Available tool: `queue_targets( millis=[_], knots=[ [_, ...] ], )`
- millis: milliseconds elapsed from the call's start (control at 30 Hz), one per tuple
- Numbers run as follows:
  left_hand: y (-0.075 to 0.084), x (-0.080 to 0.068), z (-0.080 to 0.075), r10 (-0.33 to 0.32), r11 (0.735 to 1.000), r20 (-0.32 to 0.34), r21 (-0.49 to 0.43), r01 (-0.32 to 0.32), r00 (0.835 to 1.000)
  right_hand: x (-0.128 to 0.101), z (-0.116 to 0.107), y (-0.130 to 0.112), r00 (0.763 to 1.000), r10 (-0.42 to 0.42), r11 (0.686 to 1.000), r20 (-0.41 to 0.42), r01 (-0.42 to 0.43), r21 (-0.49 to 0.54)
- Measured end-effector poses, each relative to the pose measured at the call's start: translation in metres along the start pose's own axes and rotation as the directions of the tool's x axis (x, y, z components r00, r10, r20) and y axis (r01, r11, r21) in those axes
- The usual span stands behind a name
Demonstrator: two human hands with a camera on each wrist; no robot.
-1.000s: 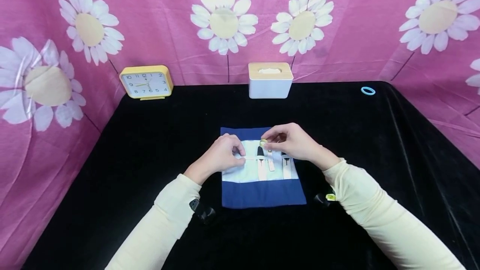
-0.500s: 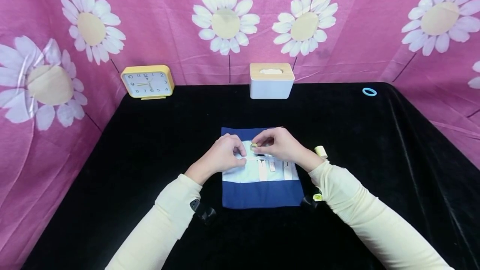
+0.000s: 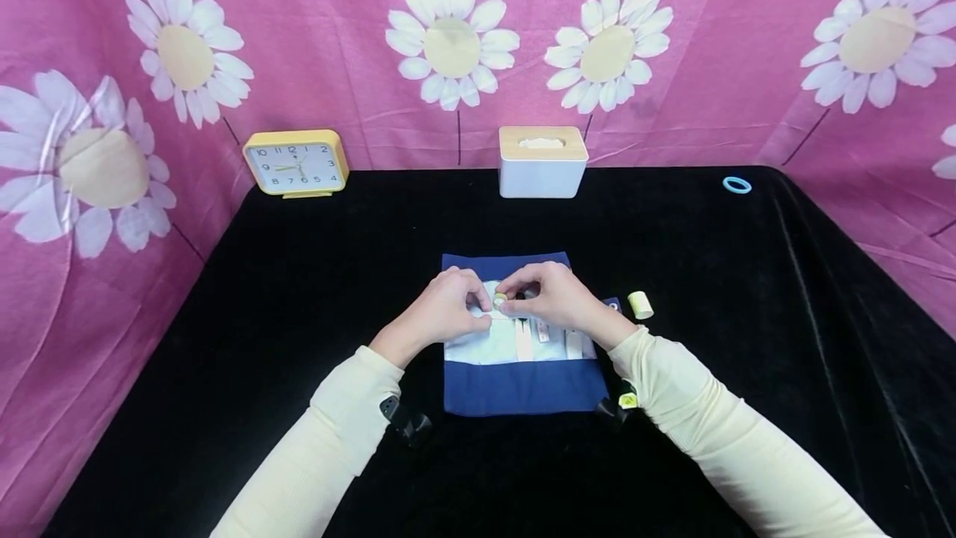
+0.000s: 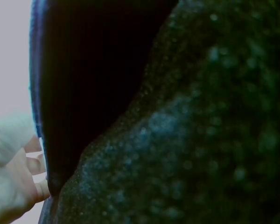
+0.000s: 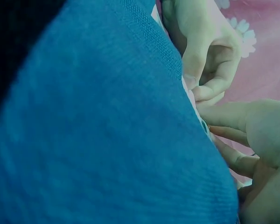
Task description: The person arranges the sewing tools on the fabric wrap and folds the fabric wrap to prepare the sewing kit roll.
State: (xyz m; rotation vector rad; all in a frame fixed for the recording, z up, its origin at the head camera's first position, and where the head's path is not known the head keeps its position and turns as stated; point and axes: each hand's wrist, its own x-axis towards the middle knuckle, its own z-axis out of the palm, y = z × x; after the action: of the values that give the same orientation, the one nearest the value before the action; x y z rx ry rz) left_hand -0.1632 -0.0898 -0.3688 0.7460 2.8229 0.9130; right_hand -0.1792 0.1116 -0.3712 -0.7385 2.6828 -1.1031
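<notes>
**Head view: small yellow piece pinched over the pouch**

A small yellow piece (image 3: 499, 299) is pinched by the right hand (image 3: 556, 299) above the blue pouch (image 3: 520, 384); its pale lining is pinched by the left hand (image 3: 442, 311). The piece seems light and rigid, best gripped at its sides; the fabric is soft.

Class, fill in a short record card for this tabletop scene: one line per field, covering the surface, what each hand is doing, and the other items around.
Surface: black cloth table, pink daisy backdrop
Work item: blue fabric pouch lying flat, pale inner panel with slots
Left hand: fingers curled, pinching the pale panel's edge
Right hand: pinches a small yellowish piece over the pouch
Beside pouch: small yellow cylinder, to its right
Back edge: yellow clock, white tissue box, blue ring
</notes>
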Motion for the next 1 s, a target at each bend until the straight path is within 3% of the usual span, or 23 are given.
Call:
queue_targets(
  millis=[400, 1000],
  knots=[
    [0.0019, -0.0002, 0.0009, 0.007, 1.0, 0.003, -0.004, -0.007, 1.0, -0.0011, 0.0044, 0.007, 0.999, -0.013, 1.0, -0.044, 0.013, -0.011],
    [0.0006, 0.0002, 0.0015, -0.017, 0.999, 0.001, -0.044, 0.017, 1.0, 0.0006, 0.0038, 0.0102, 0.998, -0.044, 0.999, -0.038, 0.043, -0.014]
  ],
)
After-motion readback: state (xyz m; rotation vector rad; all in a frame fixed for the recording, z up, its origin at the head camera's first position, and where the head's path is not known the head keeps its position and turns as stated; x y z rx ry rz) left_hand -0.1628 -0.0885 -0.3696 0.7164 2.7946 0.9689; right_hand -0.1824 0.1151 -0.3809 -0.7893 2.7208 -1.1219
